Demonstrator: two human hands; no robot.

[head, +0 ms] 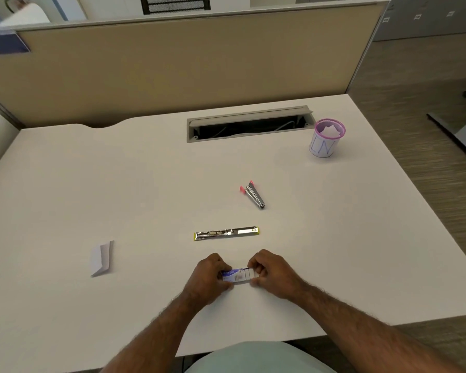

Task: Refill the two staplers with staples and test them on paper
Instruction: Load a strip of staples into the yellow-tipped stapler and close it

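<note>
A small purple and white staple box (238,276) lies on the white desk near its front edge. My left hand (210,277) grips its left end and my right hand (269,273) pinches its right end. Just beyond the box, a yellow-tipped stapler (226,233) lies folded out flat, its metal channel facing up. Farther back and a little right is a pink-tipped stapler (252,194), its two arms slightly apart. A folded piece of white paper (102,258) rests on the desk to the left.
A pink mesh cup (325,138) holding paper scraps stands at the back right. An open cable slot (249,124) runs along the desk's rear. A beige partition (172,68) walls off the back. The desk (65,197) ends at the right, above the floor.
</note>
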